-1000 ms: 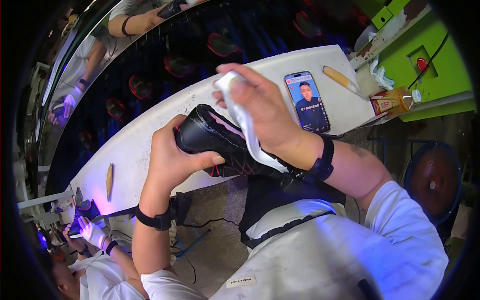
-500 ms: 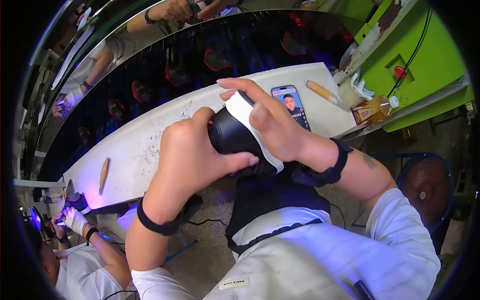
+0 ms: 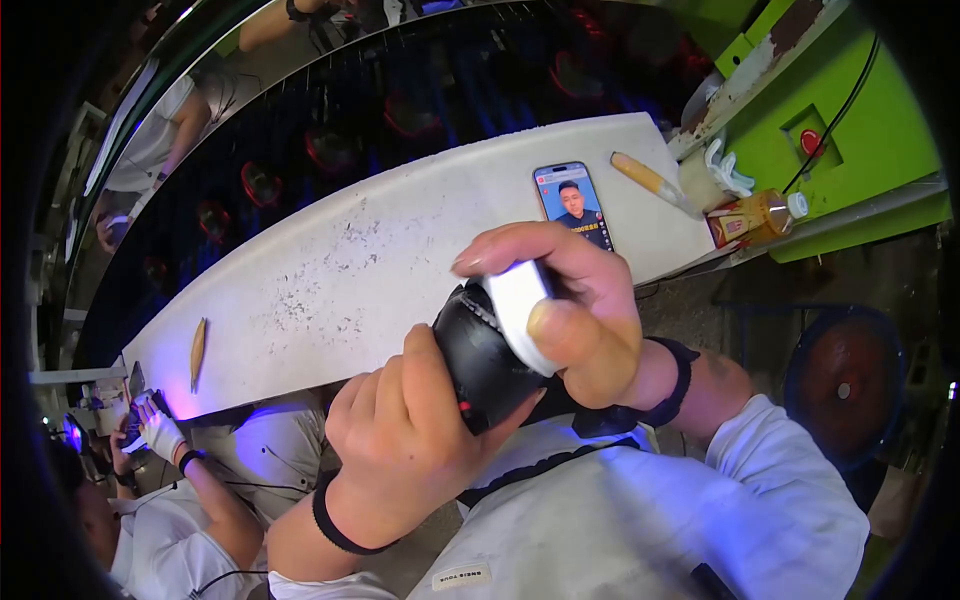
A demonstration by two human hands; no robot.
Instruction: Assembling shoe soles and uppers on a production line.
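A black shoe (image 3: 478, 350) with a white sole (image 3: 518, 300) is held up in front of my body, tilted, above the near edge of the worktable. My left hand (image 3: 415, 435) wraps round the black upper, with its fingers curled over the near left side. My right hand (image 3: 590, 315) grips the sole end, thumb pressed on the white sole and fingers bent over the top. The far side of the shoe is hidden, and the sole and right thumb are a little blurred.
On the white worktable (image 3: 400, 215) lie a phone (image 3: 572, 208), a wooden-handled tool (image 3: 645, 180) and a slim wooden tool (image 3: 198, 355). A bottle (image 3: 760, 218) and a white container (image 3: 712, 175) stand right. Beyond runs a dark conveyor with red-rimmed items. A gloved co-worker (image 3: 160, 430) handles a shoe at left.
Both hands have brought the shoe down and nearer my body, turning it. My right hand has gone from spread fingers along the sole to a curled grip on it.
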